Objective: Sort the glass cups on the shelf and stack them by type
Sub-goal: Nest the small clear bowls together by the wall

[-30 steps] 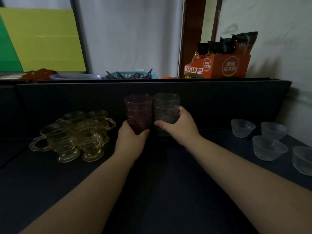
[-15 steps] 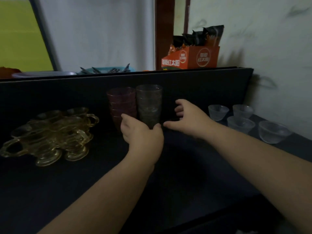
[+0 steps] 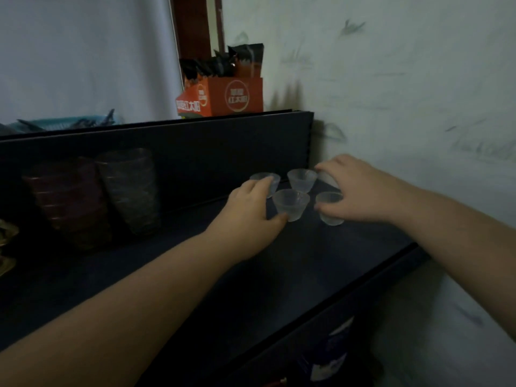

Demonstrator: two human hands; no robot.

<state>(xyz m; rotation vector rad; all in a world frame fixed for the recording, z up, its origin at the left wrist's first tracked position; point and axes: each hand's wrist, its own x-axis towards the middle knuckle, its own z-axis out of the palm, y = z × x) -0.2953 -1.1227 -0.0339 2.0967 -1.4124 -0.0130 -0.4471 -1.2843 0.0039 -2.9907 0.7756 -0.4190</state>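
Observation:
Several small clear glass cups stand at the right end of the dark shelf (image 3: 321, 255). My left hand (image 3: 250, 216) is spread open, fingertips touching the rear-left clear cup (image 3: 272, 181) and thumb against the front clear cup (image 3: 291, 205). The rear-middle clear cup (image 3: 302, 180) stands free between my hands. My right hand (image 3: 357, 188) hovers open over the front-right clear cup (image 3: 329, 210), thumb at its left side, and hides whatever is behind it. At left stand a dark red cup stack (image 3: 67, 199) and a grey cup stack (image 3: 128, 188), side by side.
Amber handled cups (image 3: 7, 247) show at the far left edge. An orange snack box (image 3: 223, 96) and a blue basket (image 3: 64, 121) sit on the ledge above the back panel. The wall (image 3: 405, 107) closes the shelf's right end.
Both hands let go of the red and grey stacks and moved right to the small clear cups. The view swung right, so the amber cups slid almost out of sight.

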